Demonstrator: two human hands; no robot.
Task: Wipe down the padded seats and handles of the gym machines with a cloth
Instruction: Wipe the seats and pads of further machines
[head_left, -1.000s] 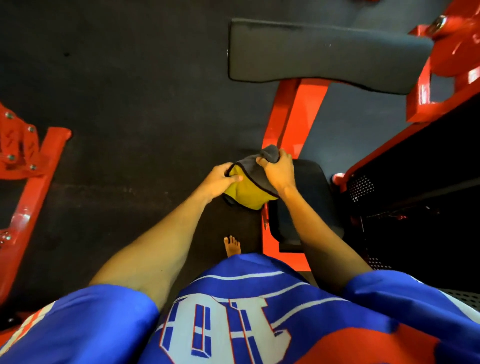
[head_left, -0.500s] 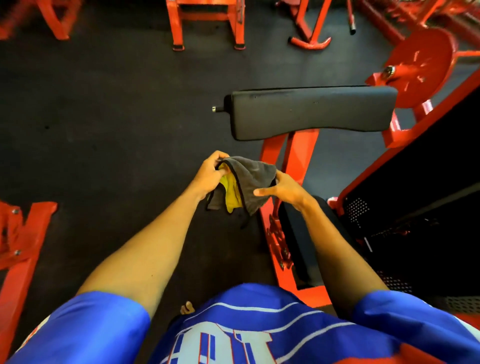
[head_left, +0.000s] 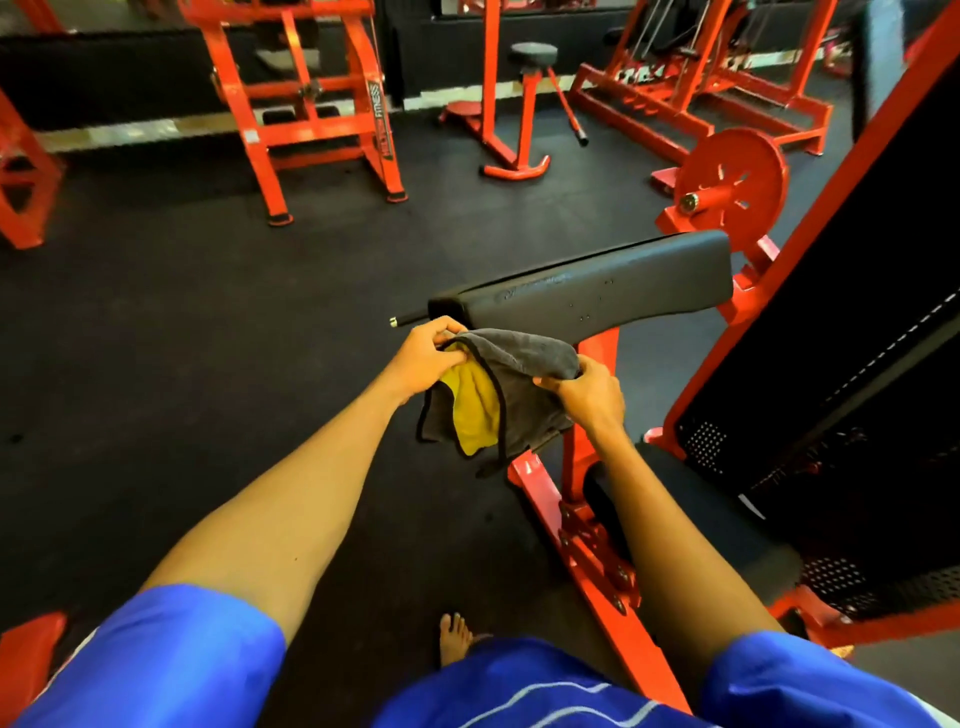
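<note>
The person's two hands are raised in front of them with the cloth (head_left: 524, 410) stretched between. The left hand (head_left: 423, 358) has its fingers curled in, pinching the cloth's upper left edge, and the right hand (head_left: 587, 389) grips the upper right corner between thumb and curled fingers. The cloth hangs in the air from those two holds, grey with a dark trim, and a fold falls open to show its yellow side. Its top edge sits right at the near end of the long black pad (head_left: 613, 291), just below it. From here I cannot tell whether the two touch. The pad stands on a red upright (head_left: 597, 353) that comes up behind the cloth and the right hand. Under the right forearm lies the machine's lower black seat (head_left: 691, 499), well apart from the cloth. Beyond the pad's far end a red disc (head_left: 732, 176) is mounted on the frame. A bare foot (head_left: 454, 634) stands on the black floor (head_left: 208, 338) near the machine's base, and other red machines (head_left: 306, 104) stand along the far wall.
</note>
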